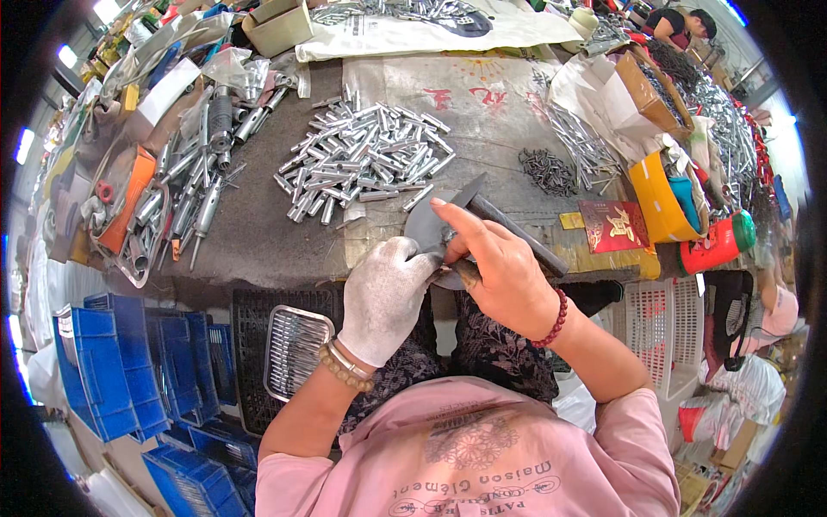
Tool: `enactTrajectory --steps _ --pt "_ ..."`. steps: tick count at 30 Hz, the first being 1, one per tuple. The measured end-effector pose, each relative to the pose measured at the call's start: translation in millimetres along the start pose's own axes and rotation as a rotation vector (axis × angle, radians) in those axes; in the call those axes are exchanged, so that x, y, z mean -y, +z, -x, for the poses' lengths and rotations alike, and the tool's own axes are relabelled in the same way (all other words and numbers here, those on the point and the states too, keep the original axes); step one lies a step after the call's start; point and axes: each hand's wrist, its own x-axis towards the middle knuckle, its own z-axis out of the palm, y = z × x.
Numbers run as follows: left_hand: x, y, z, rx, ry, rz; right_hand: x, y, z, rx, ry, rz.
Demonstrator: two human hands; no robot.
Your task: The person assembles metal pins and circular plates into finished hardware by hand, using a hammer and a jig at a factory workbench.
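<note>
At the table's front edge my two hands meet over a grey round metal plate (420, 226). My left hand (383, 297), in a white glove, is closed, thumb and fingers pinched together. My bare right hand (502, 280) has its fingertips closed against the left ones, its index finger reaching up over the plate. Whatever they hold is small and dark, mostly hidden by the fingers. A dark metal bar (521, 234) lies slanted just beyond the right hand. Past the plate spreads a heap of short silver metal tubes (362, 164).
Small dark screws (547, 172) and thin metal rods (586, 146) lie to the right, near a red envelope (613, 226), a yellow container (659, 198) and a red bottle (711, 246). Tools (207, 164) crowd the left. Blue bins (112, 370) and a metal rack (295, 349) stand below.
</note>
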Motion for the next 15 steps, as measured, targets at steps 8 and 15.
enactTrajectory --steps 8,15 --pt "1 1 0 -0.020 -0.012 0.049 7 0 1 0.025 -0.062 0.140" --pt "9 8 1 -0.067 0.052 0.096 16 -5 7 0.097 -0.073 0.329"
